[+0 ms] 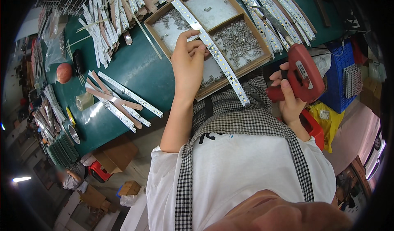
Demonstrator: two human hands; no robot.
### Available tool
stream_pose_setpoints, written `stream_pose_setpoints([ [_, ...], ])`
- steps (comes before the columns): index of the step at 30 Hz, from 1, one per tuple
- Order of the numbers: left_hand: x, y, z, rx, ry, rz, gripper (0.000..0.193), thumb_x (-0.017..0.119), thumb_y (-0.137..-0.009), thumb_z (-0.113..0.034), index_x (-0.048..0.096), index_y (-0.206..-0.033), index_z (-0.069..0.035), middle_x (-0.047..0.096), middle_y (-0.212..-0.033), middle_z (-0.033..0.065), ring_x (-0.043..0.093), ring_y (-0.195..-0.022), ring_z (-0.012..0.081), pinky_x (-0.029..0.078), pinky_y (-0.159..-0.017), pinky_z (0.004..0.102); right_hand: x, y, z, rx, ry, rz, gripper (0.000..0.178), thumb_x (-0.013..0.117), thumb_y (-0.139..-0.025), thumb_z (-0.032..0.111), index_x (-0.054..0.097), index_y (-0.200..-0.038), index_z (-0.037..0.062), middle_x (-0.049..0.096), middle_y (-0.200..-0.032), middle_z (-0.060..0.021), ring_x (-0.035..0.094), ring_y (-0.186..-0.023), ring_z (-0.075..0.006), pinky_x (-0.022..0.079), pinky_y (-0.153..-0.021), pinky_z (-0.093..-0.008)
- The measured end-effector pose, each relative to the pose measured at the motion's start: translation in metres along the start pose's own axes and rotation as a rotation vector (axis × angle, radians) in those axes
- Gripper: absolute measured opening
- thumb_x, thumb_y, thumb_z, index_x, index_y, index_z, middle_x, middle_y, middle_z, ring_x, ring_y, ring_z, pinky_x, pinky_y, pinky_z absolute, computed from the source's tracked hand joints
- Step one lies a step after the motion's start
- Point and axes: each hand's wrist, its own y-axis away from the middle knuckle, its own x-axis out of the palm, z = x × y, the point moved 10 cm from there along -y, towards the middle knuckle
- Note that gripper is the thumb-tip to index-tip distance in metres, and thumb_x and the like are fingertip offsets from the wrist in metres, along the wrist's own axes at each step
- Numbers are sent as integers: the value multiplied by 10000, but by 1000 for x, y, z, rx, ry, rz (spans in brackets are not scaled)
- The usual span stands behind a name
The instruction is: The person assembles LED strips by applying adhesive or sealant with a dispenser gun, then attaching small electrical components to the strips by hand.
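Observation:
My left hand (189, 62) is closed on a long white LED strip board (219, 58), with the fingers at its left edge. The strip slants over a wooden divided tray (256, 63), its near end jutting past the tray toward my apron. Small metal fasteners (238, 42) are heaped in the tray's right compartment; fewer lie scattered in the others. To the right of the tray, my right hand (290, 103) grips a red gun-shaped hand tool (303, 73) with a looped handle. Its narrow tip points up and left, near more LED strips (266, 21).
Bundles of strips (98, 29) lie at the far left of the green table (135, 73). Loose strips (121, 99), a tape roll (84, 101) and an apple (64, 73) are nearer left. A blue crate (338, 79) and yellow bag (328, 122) stand at right.

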Motion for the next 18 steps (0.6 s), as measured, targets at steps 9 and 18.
stream_pose_setpoints([
  [9,-5,-6,-6,-18,-140,-14,329,561,-775,49,437,-1078,15,613,-727,92,599,-654,129,493,-607,237,1,0,-1,-4,6,14,467,542,-830,53,349,-1245,-36,505,-1077,-161,569,-825,-214,466,-653,-272],
  [18,2,-6,-15,14,-303,60,383,571,-776,36,426,-1130,16,619,-741,97,601,-633,136,488,-598,240,-2,3,2,-29,17,5,456,535,-831,50,355,-1240,-41,502,-1078,-165,569,-817,-213,467,-652,-277],
])
